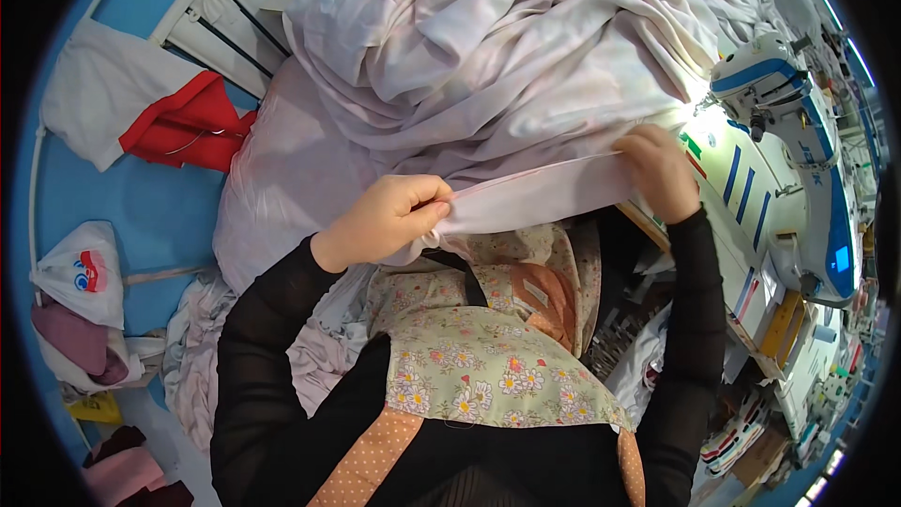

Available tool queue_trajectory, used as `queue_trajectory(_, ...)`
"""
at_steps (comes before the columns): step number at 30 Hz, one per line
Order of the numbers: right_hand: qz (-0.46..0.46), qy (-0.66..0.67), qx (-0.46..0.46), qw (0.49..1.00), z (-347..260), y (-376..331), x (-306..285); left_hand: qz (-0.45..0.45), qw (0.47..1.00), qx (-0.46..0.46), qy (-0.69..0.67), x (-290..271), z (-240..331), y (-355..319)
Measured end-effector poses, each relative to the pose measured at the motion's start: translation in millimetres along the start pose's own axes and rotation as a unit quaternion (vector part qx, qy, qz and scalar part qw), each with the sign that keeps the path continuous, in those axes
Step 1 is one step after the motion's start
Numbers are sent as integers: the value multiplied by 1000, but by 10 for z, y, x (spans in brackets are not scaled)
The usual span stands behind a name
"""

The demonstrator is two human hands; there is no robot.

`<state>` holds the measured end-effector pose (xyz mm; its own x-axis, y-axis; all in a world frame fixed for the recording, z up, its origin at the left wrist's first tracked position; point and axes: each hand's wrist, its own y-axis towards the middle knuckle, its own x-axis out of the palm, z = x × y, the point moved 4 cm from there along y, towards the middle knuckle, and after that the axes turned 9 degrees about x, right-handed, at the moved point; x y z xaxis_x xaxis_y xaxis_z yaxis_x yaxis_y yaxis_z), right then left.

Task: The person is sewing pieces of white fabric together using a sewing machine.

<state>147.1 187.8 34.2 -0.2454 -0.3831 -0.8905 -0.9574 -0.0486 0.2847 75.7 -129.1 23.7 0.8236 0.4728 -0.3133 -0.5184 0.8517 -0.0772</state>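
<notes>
A large heap of pale pinkish-white fabric (488, 66) fills the space before me. Its near edge is drawn out as a flat band between my two hands, above my floral apron (507, 357). My left hand (389, 216) pinches the band's left end between thumb and fingers. At the other end my right hand (660, 172) has its fingers curled over the cloth beside the sewing table's corner. Both forearms are in black sheer sleeves.
To the right a white and blue sewing machine (784, 113) stands on a table (751, 197) with its lamp lit. White slatted rails (225, 19) rise at the back left. Bags and a red-and-white cloth (183, 122) hang at the left, above more loose fabric (202, 357).
</notes>
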Motion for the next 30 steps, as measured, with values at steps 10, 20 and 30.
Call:
queue_trajectory(10,4,48,-97,994,-1423,-48,208,-20,987,136,86,-23,293,2)
queue_trajectory(20,55,51,-13,997,-1480,-494,-239,-20,994,106,29,98,468,359)
queue_trajectory(30,171,409,371,816,-1080,-1717,10,56,834,253,487,-43,-116,1927)
